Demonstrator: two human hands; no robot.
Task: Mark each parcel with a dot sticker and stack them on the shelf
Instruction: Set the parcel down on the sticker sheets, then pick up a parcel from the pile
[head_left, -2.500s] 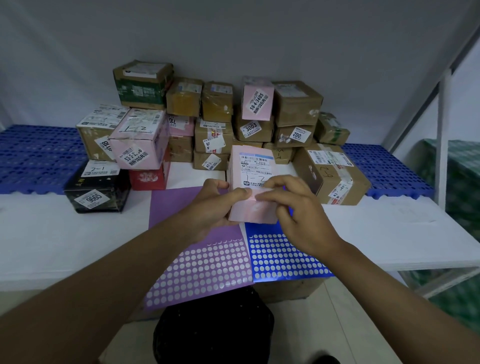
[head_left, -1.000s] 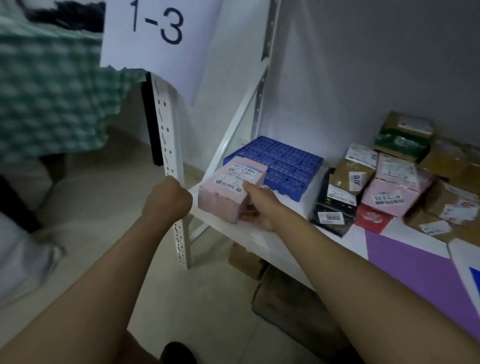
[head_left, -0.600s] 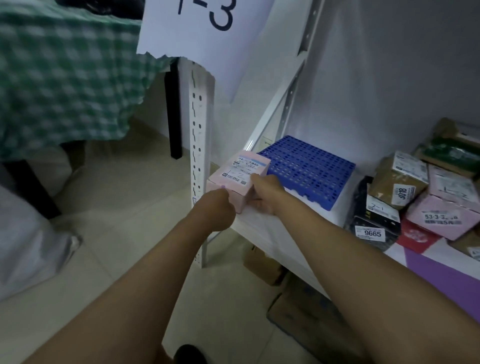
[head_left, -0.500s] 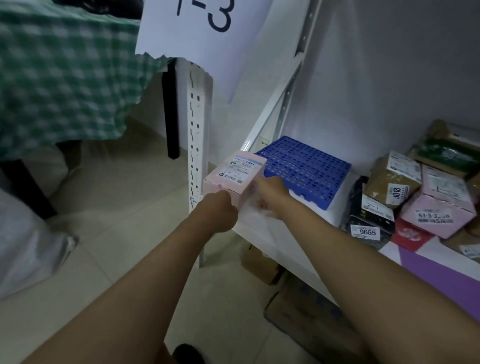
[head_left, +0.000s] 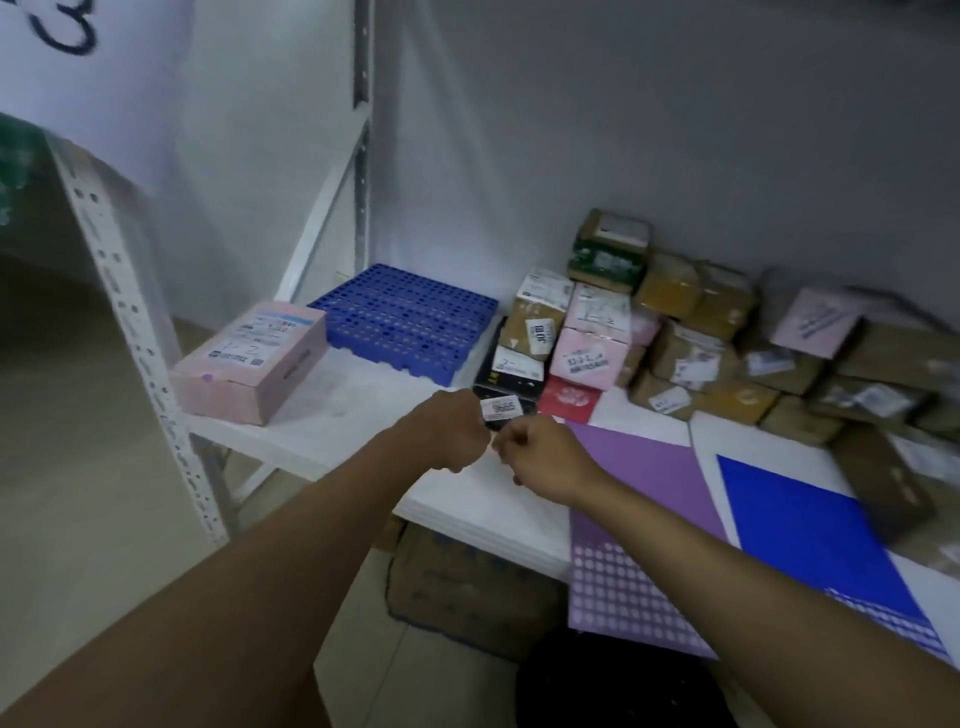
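Head view: pink parcel (head_left: 249, 361) lies flat at the shelf's (head_left: 332, 431) left end, centre left of frame, just beside a blue grid mat (head_left: 405, 317). Both the left hand (head_left: 452, 431) and right hand (head_left: 545, 457) are curled and hold nothing, mid-frame before a black box (head_left: 511, 382). Piled parcels (head_left: 675, 332) crowd the right; bare shelf lies between.

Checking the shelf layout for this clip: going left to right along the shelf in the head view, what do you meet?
Pink parcel → blue grid pallet → black parcel labelled 9665 → red box → purple sticker sheet → blue sticker sheet.
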